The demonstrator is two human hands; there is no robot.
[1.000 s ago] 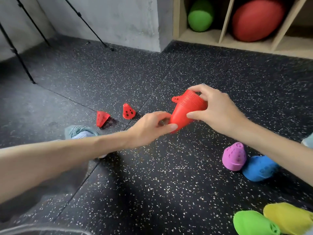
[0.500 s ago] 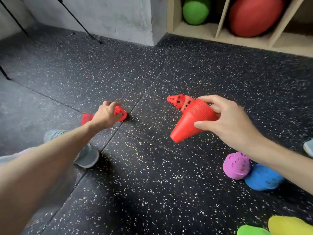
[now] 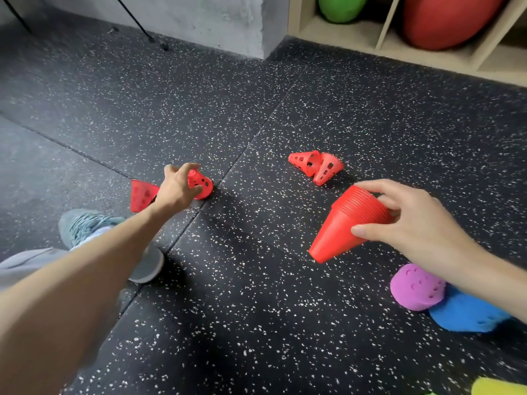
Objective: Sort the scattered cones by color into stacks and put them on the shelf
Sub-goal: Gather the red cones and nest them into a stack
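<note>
- The right hand (image 3: 413,223) holds the tall stack of nested red plastic cones (image 3: 349,226) tilted, narrow end down-left, thumb under and fingers over its wide ribbed end; compared with half a second ago the stack sits lower and further right in view, and the two loose red perforated cones (image 3: 316,166) that showed just behind it now lie well apart from it on the floor.
- The left hand (image 3: 178,188) was already on the small red perforated cone (image 3: 201,183) half a second ago; now its fingers curl round that cone's narrow top, gripping it while the cone stands on the black speckled rubber floor (image 3: 256,309).
- A second red perforated cone (image 3: 141,195) lies on its side just left of the left wrist, partly hidden by it.
- Whether the stack's tip touches the floor cannot be told.
- The wooden shelf unit (image 3: 385,38) is cut off at the top edge; a large red ball (image 3: 445,18) and a green ball (image 3: 340,7) sit in separate compartments.
- A blue stack of cones (image 3: 467,315) and a purple perforated stack (image 3: 416,286) lie touching each other under the right forearm, which covers part of both.
- A grey-green shoe (image 3: 85,226) shows beneath the left forearm.
- A yellow stack (image 3: 499,387) is cropped at the bottom-right corner.
</note>
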